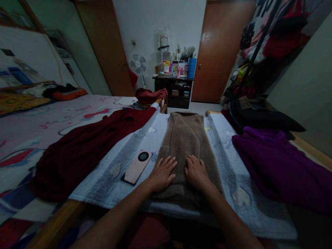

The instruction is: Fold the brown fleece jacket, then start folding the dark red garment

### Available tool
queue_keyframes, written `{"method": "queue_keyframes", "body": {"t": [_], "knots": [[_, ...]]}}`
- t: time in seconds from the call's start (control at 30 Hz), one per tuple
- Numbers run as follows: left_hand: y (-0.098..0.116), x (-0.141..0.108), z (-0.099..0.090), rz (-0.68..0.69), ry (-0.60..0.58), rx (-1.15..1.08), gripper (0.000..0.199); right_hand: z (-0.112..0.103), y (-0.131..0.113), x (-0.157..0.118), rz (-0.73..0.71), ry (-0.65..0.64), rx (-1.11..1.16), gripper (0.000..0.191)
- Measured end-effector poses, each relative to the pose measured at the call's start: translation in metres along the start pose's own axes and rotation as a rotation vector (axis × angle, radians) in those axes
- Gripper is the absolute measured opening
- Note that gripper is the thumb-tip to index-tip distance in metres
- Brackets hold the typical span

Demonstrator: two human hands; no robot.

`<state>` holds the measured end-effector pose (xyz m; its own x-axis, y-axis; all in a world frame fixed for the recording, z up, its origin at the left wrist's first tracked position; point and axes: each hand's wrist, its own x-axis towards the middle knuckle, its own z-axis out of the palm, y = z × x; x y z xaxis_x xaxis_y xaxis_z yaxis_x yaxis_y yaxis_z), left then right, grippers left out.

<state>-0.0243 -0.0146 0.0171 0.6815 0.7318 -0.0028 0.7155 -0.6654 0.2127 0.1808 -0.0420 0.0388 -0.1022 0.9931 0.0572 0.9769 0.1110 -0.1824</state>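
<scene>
A brown fleece garment (184,138), folded into a long narrow shape, lies on a pale blue patterned cloth (145,138). My left hand (163,173) rests flat on its lower left part, fingers stretched out. On the lower right part lies my right hand (196,170), palm down, with its fingers slightly bent and nothing visible in them. The garment's near edge reaches the front of the cloth, between my forearms. Just left of my left hand is a pink phone (137,167) with a round black camera ring.
A dark red garment (95,148) is spread at the left, beside a bed (64,112) with a printed sheet. To the right lie a purple garment (280,166) and a stack of dark folded clothes (264,112). A fan (138,64) and black cabinet (172,91) stand at the back.
</scene>
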Motion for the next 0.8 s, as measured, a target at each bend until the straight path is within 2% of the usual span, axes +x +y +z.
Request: {"method": "queue_keyframes", "body": {"t": [0.13, 0.23, 0.3, 0.37, 0.43, 0.53, 0.67, 0.8], "knots": [[0.003, -0.003, -0.002, -0.013, -0.001, -0.039, 0.054, -0.030, 0.000, 0.026, -0.093, -0.103, -0.093, 0.029], [0.004, -0.003, -0.004, -0.016, 0.009, -0.056, 0.052, -0.039, -0.003, 0.058, -0.128, -0.123, -0.085, 0.028], [0.005, -0.003, -0.005, -0.020, 0.006, -0.064, 0.051, -0.033, -0.005, 0.081, -0.198, -0.024, -0.031, 0.035], [0.006, -0.003, -0.008, -0.023, 0.006, -0.074, 0.049, -0.018, -0.003, 0.101, -0.255, 0.061, 0.013, 0.052], [0.007, -0.003, -0.010, -0.023, 0.007, -0.089, 0.048, -0.001, 0.004, 0.119, -0.263, 0.042, 0.023, 0.060], [0.008, -0.002, -0.015, -0.021, -0.003, -0.113, 0.048, 0.016, 0.019, 0.141, -0.237, 0.003, 0.011, 0.061], [0.007, 0.003, -0.023, -0.011, -0.009, -0.138, 0.046, 0.019, 0.033, 0.169, -0.177, 0.001, -0.002, 0.061], [0.009, 0.014, -0.034, 0.012, 0.013, -0.140, 0.035, 0.015, 0.032, 0.190, -0.055, -0.011, 0.000, 0.060]]}}
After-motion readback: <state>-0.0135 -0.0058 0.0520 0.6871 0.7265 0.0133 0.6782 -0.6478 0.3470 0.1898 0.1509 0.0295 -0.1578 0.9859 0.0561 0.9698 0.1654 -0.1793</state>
